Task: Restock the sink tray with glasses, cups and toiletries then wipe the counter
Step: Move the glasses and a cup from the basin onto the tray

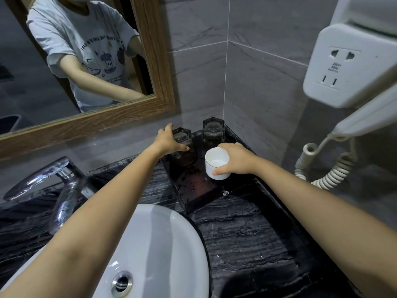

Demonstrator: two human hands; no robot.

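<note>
A dark rectangular tray (194,190) lies on the black marble counter (242,231), pushed into the back right corner. My left hand (169,140) grips a clear faceted glass (184,147) standing at the tray's back left. A second clear glass (213,134) stands alone at the tray's back right. My right hand (236,158) holds a white cup (217,163) upright over the middle of the tray; I cannot tell whether its base touches the tray.
A white basin (163,250) sits in front left, with a chrome tap (53,179) behind it. A wood-framed mirror (150,50) hangs on the back wall. On the right wall hang a white socket unit (341,65) and a hairdryer with coiled cord (335,173).
</note>
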